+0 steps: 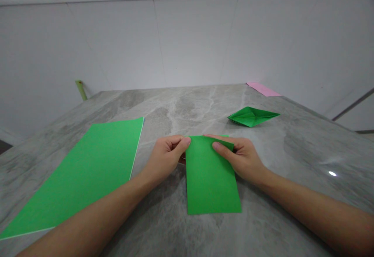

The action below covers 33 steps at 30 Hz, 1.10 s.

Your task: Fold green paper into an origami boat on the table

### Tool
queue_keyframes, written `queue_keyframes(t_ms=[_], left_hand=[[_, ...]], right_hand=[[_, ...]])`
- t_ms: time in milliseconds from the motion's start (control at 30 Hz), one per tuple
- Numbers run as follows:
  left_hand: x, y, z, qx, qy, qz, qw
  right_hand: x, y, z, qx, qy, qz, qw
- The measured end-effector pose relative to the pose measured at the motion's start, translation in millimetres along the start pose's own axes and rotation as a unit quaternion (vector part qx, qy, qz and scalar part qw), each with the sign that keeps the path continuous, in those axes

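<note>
Between my hands is a folded sheet of green paper (212,183), its long sides running toward me over the grey table. My left hand (169,151) pinches its far left corner between thumb and fingers. My right hand (238,153) grips the far right part, thumb on top and fingers behind. Along that far edge the upper layer bends up a little near my right thumb. The fingers behind the paper are partly hidden. Beyond my right hand lies a folded green paper boat shape (251,117), pointed at both ends.
A stack of large green paper sheets (90,167) lies on the left of the marbled grey table (181,107), partly beneath my left forearm. Pink paper (264,89) rests at the far right edge. A light green object (81,90) stands at the far left by the white wall.
</note>
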<state>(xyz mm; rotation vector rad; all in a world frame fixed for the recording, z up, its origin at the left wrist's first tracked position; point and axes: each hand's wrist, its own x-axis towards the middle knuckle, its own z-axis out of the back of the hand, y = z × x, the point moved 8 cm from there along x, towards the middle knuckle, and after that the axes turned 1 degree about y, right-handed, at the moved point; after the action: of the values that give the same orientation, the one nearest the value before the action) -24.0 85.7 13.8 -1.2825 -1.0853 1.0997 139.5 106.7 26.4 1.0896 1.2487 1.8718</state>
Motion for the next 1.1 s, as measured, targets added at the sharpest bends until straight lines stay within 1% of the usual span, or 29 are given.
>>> queue_keyframes(t_ms=[100,200,300,433,567,700,767,867,1000,1100], left_hand=[[-1.7,-2.8,4.2,0.040,-0.026,-0.025,0.999],[-4.1,-9.6,6.9,0.061,-0.047,-0.051,0.996],[-5.4,-16.3,10.6,0.077,-0.071,-0.069,0.992],[-5.1,-19.2,15.3,0.088,-0.090,-0.071,0.989],[-6.6,-23.5,18.0,0.128,-0.109,-0.094,0.981],[-7.3,-22.4,17.9,0.162,-0.117,-0.088,0.976],[-6.0,-19.1,16.3,0.150,-0.105,-0.073,0.980],[-4.1,-14.8,14.5,0.096,-0.091,-0.051,0.990],[-4.0,-16.9,15.7,0.040,-0.094,-0.056,0.993],[-4.5,-19.8,16.1,0.039,-0.092,-0.066,0.993]], right_hand=[[-0.9,-3.3,-7.5,0.041,0.043,-0.016,0.998],[-2.2,-4.9,-11.5,0.058,0.066,-0.029,0.996],[-3.0,-4.9,-12.3,0.062,0.072,-0.031,0.995],[-2.4,-4.4,-12.9,0.061,0.073,-0.028,0.995],[-1.3,-4.0,-13.2,0.050,0.068,-0.028,0.996],[-1.0,-3.2,-11.1,0.038,0.060,-0.021,0.997],[-1.2,-4.8,-9.7,0.039,0.059,-0.023,0.997],[-1.4,-8.3,-6.9,0.042,0.050,-0.026,0.998],[-1.7,-9.7,-5.6,0.042,0.043,-0.029,0.998],[-1.9,-6.9,-6.6,0.038,0.044,-0.027,0.998]])
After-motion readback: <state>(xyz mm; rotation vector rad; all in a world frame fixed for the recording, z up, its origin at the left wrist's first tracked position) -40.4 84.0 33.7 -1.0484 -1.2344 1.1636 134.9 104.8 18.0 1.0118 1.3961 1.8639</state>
